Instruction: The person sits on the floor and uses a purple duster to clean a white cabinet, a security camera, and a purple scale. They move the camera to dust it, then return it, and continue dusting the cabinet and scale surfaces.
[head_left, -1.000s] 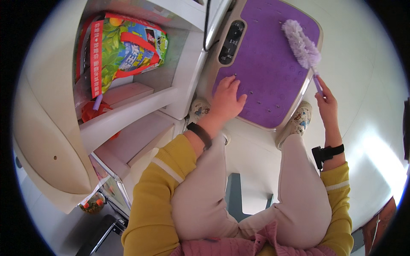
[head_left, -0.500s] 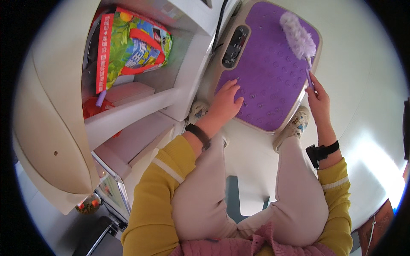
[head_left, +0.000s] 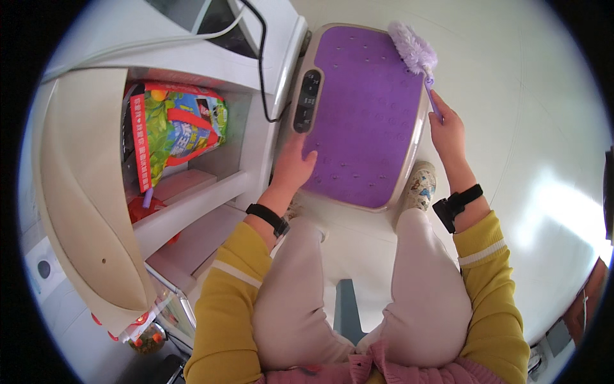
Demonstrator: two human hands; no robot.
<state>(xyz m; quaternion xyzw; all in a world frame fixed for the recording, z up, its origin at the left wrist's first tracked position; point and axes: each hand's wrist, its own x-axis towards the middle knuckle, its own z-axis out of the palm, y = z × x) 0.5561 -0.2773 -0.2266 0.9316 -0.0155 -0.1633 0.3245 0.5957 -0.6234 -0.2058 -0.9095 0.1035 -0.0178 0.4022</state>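
Note:
In front of my feet on the floor lies a purple-topped vibration plate [head_left: 364, 141] with a beige rim. A dark control panel [head_left: 307, 102] is set along its left side. My left hand [head_left: 293, 168] is at the plate's left edge, fingers by the near end of that panel, thumb apart and nothing held. Its fingertips are slightly blurred, so contact is unclear. My right hand [head_left: 448, 128] grips the thin purple handle of a duster [head_left: 412, 50]. The duster's fluffy lilac head rests over the plate's far right corner.
At left stands a white cabinet [head_left: 192, 227] with an open compartment holding a colourful bag [head_left: 182, 125] with red handles. A black cable [head_left: 263, 70] hangs between cabinet and plate. My shoe [head_left: 420, 185] is beside the plate's near right corner.
My left hand has moved left, from over the purple surface to the plate's edge by the panel. The duster stays in my right hand near the far right corner. The whole view has shifted.

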